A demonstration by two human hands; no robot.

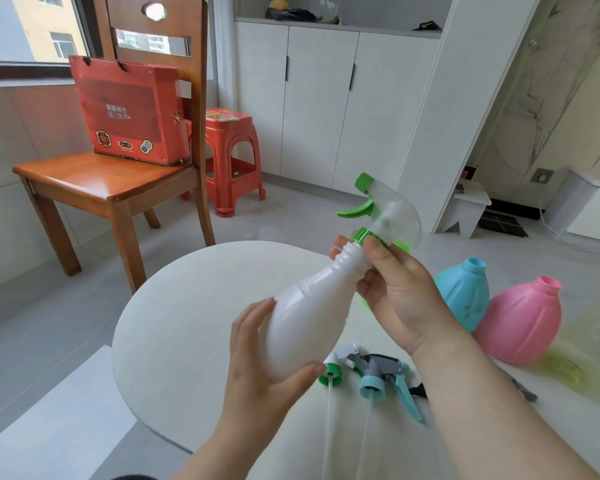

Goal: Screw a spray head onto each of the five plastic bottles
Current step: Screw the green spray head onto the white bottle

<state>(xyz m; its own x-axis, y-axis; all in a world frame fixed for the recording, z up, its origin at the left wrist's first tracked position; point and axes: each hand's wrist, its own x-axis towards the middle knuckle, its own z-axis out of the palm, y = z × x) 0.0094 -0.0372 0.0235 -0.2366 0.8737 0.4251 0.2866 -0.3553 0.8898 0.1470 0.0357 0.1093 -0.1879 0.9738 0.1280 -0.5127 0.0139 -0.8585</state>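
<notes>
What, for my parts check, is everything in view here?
table: 1, white, round
white bottle: 1, white, held up, tilted
clear spray head: 1, clear and green, on white bottle's neck
blue bottle: 1, blue, open, table's right
pink bottle: 1, pink, open, beside blue one
yellow bottle: 1, pale yellow, right edge, blurred
white spray head: 1, white, green collar, on table
grey spray head: 1, grey and teal, beside it
chair: 1, brown wood, left
box: 1, red, on chair
stool: 1, red, behind chair
left hand: 1, grips white bottle's base
right hand: 1, pinches green collar
</notes>
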